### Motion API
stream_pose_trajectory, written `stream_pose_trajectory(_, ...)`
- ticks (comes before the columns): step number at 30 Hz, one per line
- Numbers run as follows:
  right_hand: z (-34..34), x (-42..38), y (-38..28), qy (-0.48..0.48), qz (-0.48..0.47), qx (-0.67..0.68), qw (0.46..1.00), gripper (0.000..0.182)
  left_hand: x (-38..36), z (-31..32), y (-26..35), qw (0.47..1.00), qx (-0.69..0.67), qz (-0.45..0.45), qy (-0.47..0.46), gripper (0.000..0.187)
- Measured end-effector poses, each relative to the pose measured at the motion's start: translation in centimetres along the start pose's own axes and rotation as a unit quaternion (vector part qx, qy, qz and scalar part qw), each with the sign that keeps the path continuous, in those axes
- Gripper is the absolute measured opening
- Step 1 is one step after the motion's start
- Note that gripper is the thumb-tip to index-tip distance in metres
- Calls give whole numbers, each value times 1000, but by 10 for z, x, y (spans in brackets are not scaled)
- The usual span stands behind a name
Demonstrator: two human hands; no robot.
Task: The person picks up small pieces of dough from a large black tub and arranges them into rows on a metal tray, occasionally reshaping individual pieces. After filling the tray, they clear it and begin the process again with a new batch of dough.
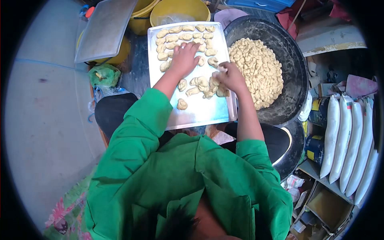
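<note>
A metal tray (188,116) lies in front of me with small shaped dough pieces (175,29) set in rows over its far half. My left hand (185,59) reaches over these rows, fingers spread and touching or just above the pieces; what lies under the palm is hidden. A loose heap of dough pieces (201,83) sits nearer to me on the tray. Beside that heap is my right hand (232,78), its fingers bent and the tips blurred, so any grip cannot be made out. One single dough piece (182,104) rests apart near the tray's front.
Right of the tray, a large black basin (294,76) holds a mound of similar dough pieces (258,72). Yellow buckets (180,11) and an upright flat tray (106,32) stand behind. Long white packages (348,140) lean on a shelf at right; a green bag (105,75) lies left.
</note>
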State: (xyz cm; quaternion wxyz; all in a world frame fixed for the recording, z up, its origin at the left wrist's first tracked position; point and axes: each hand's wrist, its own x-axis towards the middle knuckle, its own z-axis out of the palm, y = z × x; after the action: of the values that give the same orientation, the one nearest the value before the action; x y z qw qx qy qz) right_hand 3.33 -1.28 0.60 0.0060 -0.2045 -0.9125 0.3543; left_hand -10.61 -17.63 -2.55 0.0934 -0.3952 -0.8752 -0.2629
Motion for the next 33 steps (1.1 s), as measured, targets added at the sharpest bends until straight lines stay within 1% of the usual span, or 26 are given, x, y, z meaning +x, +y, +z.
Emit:
stream_pose_trajectory(1, 2, -9, 2, 0, 2, -1, 1000, 39, 1, 6, -3, 1000, -2, 0, -1, 32)
stream_pose_trajectory(3, 6, -18, 8, -36, -118, -116, 986, 42, 4, 11, -4, 998, 32, 8, -44, 31)
stream_pose_trajectory(4, 6, -19, 10, -34, -99, -89, 991, 40, 7, 9, -2, 999, 31, 9, -40, 31)
stream_pose_trajectory(6, 3, -17, 12, -40, -87, -70, 993, 39, 10, 4, 0, 988, 54, -12, -141, 32)
stream_pose_trajectory(7, 2, -16, 11, -50, -74, -48, 995, 38, 9, 4, 0, 989, 56, -14, -138, 32)
stream_pose_trajectory(9, -2, -3, 11, -62, -91, -53, 993, 35, 8, 4, 2, 987, 69, -21, -147, 32)
stream_pose_trajectory(10, 0, 12, 12, -29, -55, 11, 998, 35, 5, 6, 2, 993, 51, -22, -102, 32)
stream_pose_trajectory(11, 1, 29, 14, 4, -17, 76, 997, 35, 1, 7, 3, 993, 53, -26, -99, 32)
stream_pose_trajectory(13, -4, 69, 4, 44, 0, 70, 997, 39, -10, -1, 12, 999, 3, -7, -45, 31)
stream_pose_trajectory(14, 0, 87, 0, 44, -2, 71, 996, 39, -16, 6, 8, 999, 14, 10, -43, 28)
stream_pose_trajectory(15, 9, 104, -5, 67, 14, 14, 998, 39, -19, 10, 7, 999, 17, 10, -42, 28)
stream_pose_trajectory(16, 14, 115, -9, 91, 30, -43, 994, 39, -21, 12, 7, 997, 37, 6, -69, 27)
stream_pose_trajectory(17, 18, 121, -9, 92, 26, -42, 995, 39, -23, 14, 7, 994, 57, 1, -96, 27)
stream_pose_trajectory(18, 21, 125, -13, 64, 22, -71, 995, 38, -24, 14, 8, 995, 61, 5, -74, 21)
stream_pose_trajectory(19, 23, 131, -16, 35, 19, -101, 994, 38, -21, 14, 7, 995, 64, 4, -71, 21)
stream_pose_trajectory(20, 19, 137, -16, -1, 22, -88, 996, 30, -21, 15, 6, 995, 67, 13, -77, 21)
stream_pose_trajectory(21, 18, 145, -11, -2, 21, -89, 996, 30, -20, 16, 4, 994, 68, 22, -83, 21)
stream_pose_trajectory(22, 17, 151, -6, 4, -40, -112, 993, 29, -19, 17, 3, 996, 70, 34, -54, 20)
stream_pose_trajectory(24, 19, 150, 3, 10, -149, -127, 981, 30, -15, 19, 2, 995, 64, 22, -68, 20)
stream_pose_trajectory(25, 20, 146, 4, 7, -144, -127, 981, 30, -14, 17, 4, 995, 64, 16, -81, 20)
stream_pose_trajectory(27, 17, 142, 1, 37, -116, -52, 991, 27, -13, 13, 5, 995, 48, 10, -92, 20)
stream_pose_trajectory(29, 6, 127, -4, 18, -115, -40, 992, 30, -17, 10, 7, 999, 32, 6, -41, 22)
stream_pose_trajectory(30, 2, 115, -5, -1, -112, -27, 993, 34, -19, 7, 7, 999, 31, 1, -41, 22)
stream_pose_trajectory(31, 2, 101, -3, -5, -112, -27, 993, 34, -24, 3, 4, 999, -3, -28, -18, 23)
stream_pose_trajectory(32, 1, 87, -2, -24, -123, -20, 992, 39, -28, -2, 2, 998, -37, -55, 5, 25)
stream_pose_trajectory(33, 0, 74, -2, -42, -136, -11, 990, 43, -32, -7, -3, 998, -36, -55, 3, 25)
